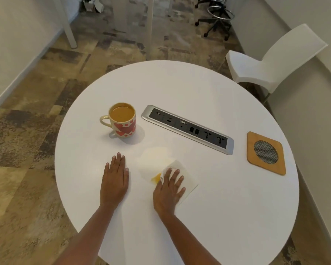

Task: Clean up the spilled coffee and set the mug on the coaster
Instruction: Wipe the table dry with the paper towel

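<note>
The right hand (168, 188) lies flat with fingers spread on a white paper napkin (182, 180), pressing it onto the round white surface (218, 207) at the near edge of a pale coffee spill (155, 159), where a yellow-brown stain shows by the thumb; the left hand (115, 178) rests open and empty, palm down, just to the left. Farther left stands the heart-patterned mug (123, 121), nearly full of light brown coffee, well apart from the wooden coaster (266, 153) at the right edge.
</note>
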Available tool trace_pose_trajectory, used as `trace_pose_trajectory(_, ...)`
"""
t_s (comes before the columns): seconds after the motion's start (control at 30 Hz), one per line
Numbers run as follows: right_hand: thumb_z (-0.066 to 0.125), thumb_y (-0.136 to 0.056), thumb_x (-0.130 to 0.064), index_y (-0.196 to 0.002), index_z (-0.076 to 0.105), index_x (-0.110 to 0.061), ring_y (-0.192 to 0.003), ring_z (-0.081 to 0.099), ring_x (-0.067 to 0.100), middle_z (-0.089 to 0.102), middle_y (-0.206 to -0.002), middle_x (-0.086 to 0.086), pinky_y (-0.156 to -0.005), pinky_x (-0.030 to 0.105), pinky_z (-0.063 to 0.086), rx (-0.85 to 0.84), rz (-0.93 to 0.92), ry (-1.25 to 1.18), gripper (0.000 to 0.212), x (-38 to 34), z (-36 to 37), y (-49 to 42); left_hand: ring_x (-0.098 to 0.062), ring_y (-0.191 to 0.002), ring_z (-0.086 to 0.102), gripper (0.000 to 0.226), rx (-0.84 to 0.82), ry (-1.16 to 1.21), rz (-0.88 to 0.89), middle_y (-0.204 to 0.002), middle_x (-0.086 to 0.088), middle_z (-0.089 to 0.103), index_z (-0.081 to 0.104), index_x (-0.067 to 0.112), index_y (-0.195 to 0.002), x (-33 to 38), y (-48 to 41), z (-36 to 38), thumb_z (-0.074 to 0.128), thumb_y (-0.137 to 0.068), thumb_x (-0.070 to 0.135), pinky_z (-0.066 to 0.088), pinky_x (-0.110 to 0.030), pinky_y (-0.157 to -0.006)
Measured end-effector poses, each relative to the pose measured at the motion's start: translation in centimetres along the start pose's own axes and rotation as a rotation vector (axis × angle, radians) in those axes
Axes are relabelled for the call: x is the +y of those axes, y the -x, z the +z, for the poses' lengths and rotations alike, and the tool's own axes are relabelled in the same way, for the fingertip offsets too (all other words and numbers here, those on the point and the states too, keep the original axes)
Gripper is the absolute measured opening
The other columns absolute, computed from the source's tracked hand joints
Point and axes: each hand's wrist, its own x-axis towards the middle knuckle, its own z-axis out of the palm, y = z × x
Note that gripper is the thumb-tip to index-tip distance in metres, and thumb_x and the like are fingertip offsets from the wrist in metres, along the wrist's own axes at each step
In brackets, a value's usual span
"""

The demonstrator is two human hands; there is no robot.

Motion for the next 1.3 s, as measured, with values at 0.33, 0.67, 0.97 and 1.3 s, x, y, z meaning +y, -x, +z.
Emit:
trace_pose_trajectory(0.33, 0.022, -0.100, -0.026, -0.148, -0.006, -0.021, -0.145, -0.016, 0.027, -0.015, -0.158, 0.006, -0.116, 0.046, -0.011, -0.063, -0.329, 0.029, 0.056, -3.6, 1.2, -1.7, -0.031, -0.137, 0.031, 0.052, 0.082, 0.126, -0.047, -0.145, -0.019, 0.036, 0.036, -0.002, -0.136, -1.2, -2.0, 0.1, 0.024, -0.090, 0.019, 0.018, -0.041, -0.115)
trace_pose_trajectory(0.67, 0.034, -0.097, -0.019, -0.148, 0.012, -0.021, -0.147, -0.008, 0.024, 0.000, -0.159, 0.006, -0.117, 0.040, -0.012, -0.368, -1.132, 0.384, 0.056, 1.2, -2.0, -3.1, -0.030, -0.138, 0.031, 0.053, 0.080, 0.141, -0.007, -0.146, -0.017, 0.036, 0.037, 0.000, -0.135, -1.6, -3.7, 0.0, 0.021, -0.089, 0.020, 0.015, -0.036, -0.114)
trace_pose_trajectory(0.97, 0.040, -0.091, -0.002, -0.147, 0.019, -0.010, -0.147, 0.004, 0.027, 0.009, -0.158, 0.013, -0.120, 0.041, 0.002, -0.653, -1.313, 0.615, 0.060, 2.9, -7.1, -6.0, -0.029, -0.136, 0.034, 0.052, 0.084, 0.139, 0.015, -0.144, -0.017, 0.040, 0.039, 0.000, -0.134, -2.0, -4.9, 0.0, 0.022, -0.089, 0.019, 0.020, -0.039, -0.114)
trace_pose_trajectory(1.3, 0.046, -0.094, -0.039, -0.149, 0.007, -0.013, -0.146, -0.007, 0.022, -0.005, -0.158, 0.011, -0.122, 0.033, 0.004, -0.482, -1.010, 0.420, 0.073, 3.8, -6.3, -2.6, -0.035, -0.131, 0.041, 0.048, 0.108, 0.153, 0.032, -0.138, -0.021, 0.046, 0.045, -0.004, -0.129, -1.8, -4.7, -0.4, 0.029, -0.089, 0.015, 0.028, -0.046, -0.112)
